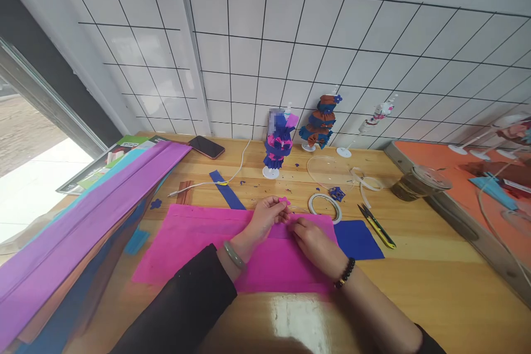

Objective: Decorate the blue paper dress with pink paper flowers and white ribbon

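Observation:
My left hand, with a pale bangle at the wrist, pinches a small pink flower-shaped cutout between thumb and fingers. Just to its right, my right hand has its fingers curled together; whatever may be in them is hidden. Both hands are over a large bright pink sheet, paper or cloth, spread on the wooden table. A roll of white tape lies beyond the right hand. A dark blue square piece sticks out past the sheet's right side, beside yellow-and-black thread snips.
Folded purple material lies along the left with other coloured sheets. A phone and a white cable are toward the back. Dressed figures on stands, one blue and pink, line the tiled wall. A lidded cup stands right.

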Demonstrator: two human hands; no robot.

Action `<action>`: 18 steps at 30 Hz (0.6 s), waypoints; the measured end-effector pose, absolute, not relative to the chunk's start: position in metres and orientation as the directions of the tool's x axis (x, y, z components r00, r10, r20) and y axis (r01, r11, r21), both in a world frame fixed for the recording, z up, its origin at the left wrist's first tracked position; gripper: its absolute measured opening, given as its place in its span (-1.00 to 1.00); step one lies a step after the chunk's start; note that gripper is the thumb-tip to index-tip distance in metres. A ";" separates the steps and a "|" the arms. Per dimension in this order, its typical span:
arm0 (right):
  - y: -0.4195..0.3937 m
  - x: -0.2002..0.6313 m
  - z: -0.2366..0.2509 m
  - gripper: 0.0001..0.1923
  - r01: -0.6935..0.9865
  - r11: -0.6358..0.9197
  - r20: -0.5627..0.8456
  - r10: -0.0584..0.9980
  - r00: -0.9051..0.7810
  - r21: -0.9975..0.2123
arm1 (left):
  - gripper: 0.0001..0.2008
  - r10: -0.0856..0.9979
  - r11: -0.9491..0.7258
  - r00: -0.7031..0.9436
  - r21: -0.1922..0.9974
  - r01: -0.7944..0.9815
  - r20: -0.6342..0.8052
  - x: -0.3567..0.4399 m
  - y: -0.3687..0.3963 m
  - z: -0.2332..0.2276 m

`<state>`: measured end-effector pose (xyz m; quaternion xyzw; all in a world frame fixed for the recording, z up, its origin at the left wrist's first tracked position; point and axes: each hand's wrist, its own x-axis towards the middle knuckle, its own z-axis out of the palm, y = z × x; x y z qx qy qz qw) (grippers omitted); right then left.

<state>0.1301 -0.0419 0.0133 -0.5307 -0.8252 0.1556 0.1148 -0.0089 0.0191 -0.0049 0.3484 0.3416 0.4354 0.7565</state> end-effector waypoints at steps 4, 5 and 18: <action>-0.022 0.161 0.030 -0.72 0.834 0.399 0.019 0.905 -0.425 -0.382 | -0.70 0.890 0.392 0.399 0.819 -0.419 -0.222 -0.009 0.020 -0.005; -0.013 0.173 0.035 -0.73 0.856 0.372 0.033 0.922 -0.387 -0.360 | -0.70 0.888 0.396 0.402 0.817 -0.418 -0.225 -0.009 0.020 -0.004; 0.030 0.244 0.059 -0.75 0.980 -0.024 0.159 0.986 0.056 -0.198 | -0.65 0.885 0.381 0.406 0.854 -0.354 -0.227 -0.008 0.019 0.001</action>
